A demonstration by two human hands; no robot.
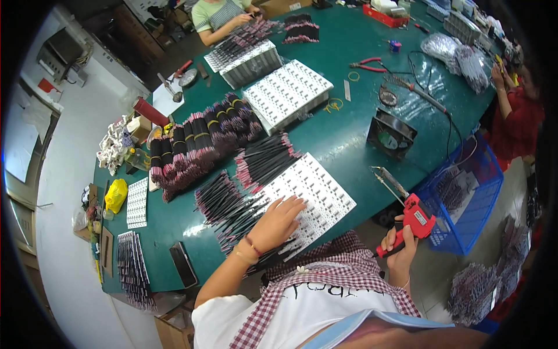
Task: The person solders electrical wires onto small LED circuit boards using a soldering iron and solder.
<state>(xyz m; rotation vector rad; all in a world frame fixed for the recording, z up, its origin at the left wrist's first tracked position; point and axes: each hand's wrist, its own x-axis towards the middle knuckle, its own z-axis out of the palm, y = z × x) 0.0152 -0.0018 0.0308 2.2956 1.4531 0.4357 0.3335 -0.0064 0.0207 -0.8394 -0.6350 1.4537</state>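
Note:
My left hand lies flat with outstretched fingers on a white panel of small circuit boards near the table's front edge. Black wires with pinkish ends spread out from the panel's left part, partly under my hand and wrist. Behind them rests another loose pile of such wires. At the right, past the table edge, my right hand is closed round the handle of a red soldering gun. Its metal tip points up and left, apart from the panel.
Bundled black wires and stacked white panels stand farther back. A small fan, a soldering iron and red pliers lie right of them. A phone is at left, a blue crate at right. Two co-workers sit around the table.

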